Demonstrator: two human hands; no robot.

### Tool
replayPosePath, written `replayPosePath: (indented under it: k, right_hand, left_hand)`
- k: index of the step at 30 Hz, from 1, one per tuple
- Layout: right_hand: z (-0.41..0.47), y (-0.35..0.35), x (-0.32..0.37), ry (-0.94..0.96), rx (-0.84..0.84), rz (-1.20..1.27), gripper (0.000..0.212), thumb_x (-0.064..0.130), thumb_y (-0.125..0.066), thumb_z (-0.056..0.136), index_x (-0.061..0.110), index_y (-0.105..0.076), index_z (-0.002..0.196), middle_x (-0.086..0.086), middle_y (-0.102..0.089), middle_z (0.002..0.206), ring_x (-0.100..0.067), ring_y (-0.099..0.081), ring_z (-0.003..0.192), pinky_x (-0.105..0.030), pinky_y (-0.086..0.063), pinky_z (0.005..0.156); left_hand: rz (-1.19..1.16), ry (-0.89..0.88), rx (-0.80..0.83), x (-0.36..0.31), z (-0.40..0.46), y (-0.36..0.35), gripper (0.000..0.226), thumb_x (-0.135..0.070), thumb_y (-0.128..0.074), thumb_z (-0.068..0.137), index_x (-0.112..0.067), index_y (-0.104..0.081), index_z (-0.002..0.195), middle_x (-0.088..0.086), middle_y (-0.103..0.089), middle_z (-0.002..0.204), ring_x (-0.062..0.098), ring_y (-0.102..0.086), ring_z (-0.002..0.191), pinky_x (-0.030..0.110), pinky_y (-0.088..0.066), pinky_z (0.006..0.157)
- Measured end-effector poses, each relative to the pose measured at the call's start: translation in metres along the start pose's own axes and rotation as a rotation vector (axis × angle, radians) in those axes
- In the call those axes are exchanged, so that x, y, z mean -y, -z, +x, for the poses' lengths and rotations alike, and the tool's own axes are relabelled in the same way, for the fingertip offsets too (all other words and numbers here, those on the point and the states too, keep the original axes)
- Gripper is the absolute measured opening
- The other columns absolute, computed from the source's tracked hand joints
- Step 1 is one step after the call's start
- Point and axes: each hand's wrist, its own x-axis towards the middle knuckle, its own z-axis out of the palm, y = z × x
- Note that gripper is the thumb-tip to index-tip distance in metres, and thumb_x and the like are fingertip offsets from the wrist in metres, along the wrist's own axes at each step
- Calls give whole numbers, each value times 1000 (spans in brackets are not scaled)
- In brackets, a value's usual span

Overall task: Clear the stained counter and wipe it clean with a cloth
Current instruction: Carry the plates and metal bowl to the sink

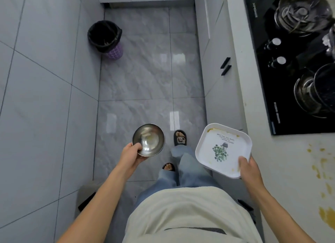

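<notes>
My left hand (130, 154) grips the rim of a small steel bowl (150, 138), held over the grey floor. My right hand (251, 167) holds a white square plate (220, 143) by its near corner; the plate has a green plant print and yellow smears along its edges. To the right runs the white counter (290, 161), with yellow stains (324, 170) spread across it and a bigger yellow patch (328, 218) near the bottom right. No cloth is in view.
A black glass hob (282, 83) with two burners sits on the counter further along, a dark pot (324, 87) on the nearer burner. A purple bin with a black liner (106, 38) stands against the tiled wall on the left. Cabinet doors with black handles (225, 66) line the counter's front.
</notes>
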Motion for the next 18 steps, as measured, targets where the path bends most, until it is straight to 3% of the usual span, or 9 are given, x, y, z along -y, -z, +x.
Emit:
replayPosePath:
  k: [3, 7, 9, 11, 15, 18]
  right_hand:
    - [36, -5, 33, -6, -15, 12, 36, 25, -43, 97, 23, -61, 128, -2, -73, 115, -30, -67, 108, -48, -55, 96]
    - [91, -20, 95, -2, 0, 3, 26, 23, -44, 99, 25, -62, 118, -3, -72, 111, -26, -67, 100, -40, -54, 85]
    - [114, -30, 131, 28, 25, 0, 21, 22, -45, 99, 23, -63, 109, -1, -72, 106, -18, -68, 92, -33, -51, 73]
    - [137, -43, 172, 70, 61, -8, 21, 23, -45, 99, 23, -61, 112, 3, -72, 105, -13, -67, 92, -31, -49, 70]
    - [175, -73, 251, 121, 117, 11, 18, 24, -45, 100, 26, -61, 107, 11, -71, 101, -1, -66, 83, -23, -48, 61]
    - [199, -98, 305, 150, 144, 29, 22, 23, -45, 98, 26, -64, 107, 15, -72, 97, 6, -68, 77, -14, -49, 57]
  left_hand:
    - [14, -19, -11, -42, 23, -23, 19, 6, -49, 89, -3, -61, 101, 11, -68, 89, 25, -67, 82, 34, -63, 67]
    - [59, -29, -84, -92, 49, -37, 20, 6, -49, 91, 2, -62, 106, 13, -64, 89, 25, -64, 81, 37, -62, 78]
    - [84, -35, -128, -111, 57, -38, 17, 7, -49, 91, 1, -62, 101, 10, -62, 84, 22, -63, 75, 34, -61, 74]
    - [102, -34, -164, -128, 65, -36, 14, 6, -50, 91, -2, -61, 91, 6, -59, 75, 18, -62, 66, 31, -60, 69]
    - [76, 24, -218, -151, 80, -28, 10, 5, -53, 91, -1, -61, 94, 11, -59, 82, 27, -60, 78, 39, -61, 81]
    - [41, 61, -251, -171, 95, -24, 11, 5, -54, 91, 0, -64, 95, 13, -62, 83, 27, -62, 78, 36, -60, 74]
